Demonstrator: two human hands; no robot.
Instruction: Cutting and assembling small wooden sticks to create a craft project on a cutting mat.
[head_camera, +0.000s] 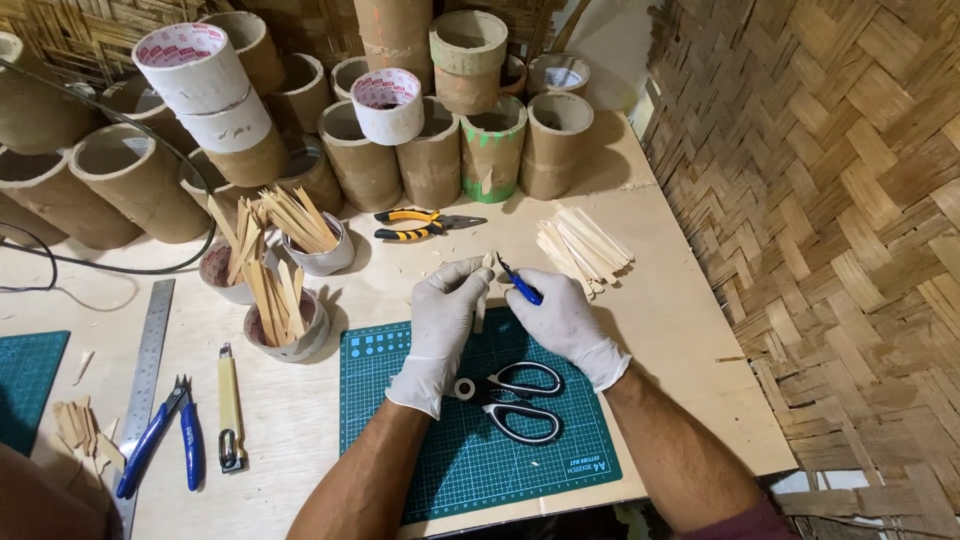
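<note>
Nearest, a green cutting mat lies on the pale wooden table, and on it rest black-handled scissors with a small roll of tape touching their near-left side. Above the mat's far edge both gloved hands work close together. The left hand is closed around a thin wooden stick, pinching it between thumb and fingers. The right hand is closed on a small blue-handled tool, whose tip meets the top of the stick.

To the left on the table lie a yellow utility knife, blue-handled pliers and a steel ruler, with a few wood scraps near the edge of a second green mat.

Further off, three small cups hold upright wooden sticks. Yellow-and-black pliers lie beyond the hands, and a loose pile of flat sticks sits just right of them. At the far edge stand many cardboard tubes, some stacked, with white tape rolls on top. A woven bamboo wall closes the right side.
</note>
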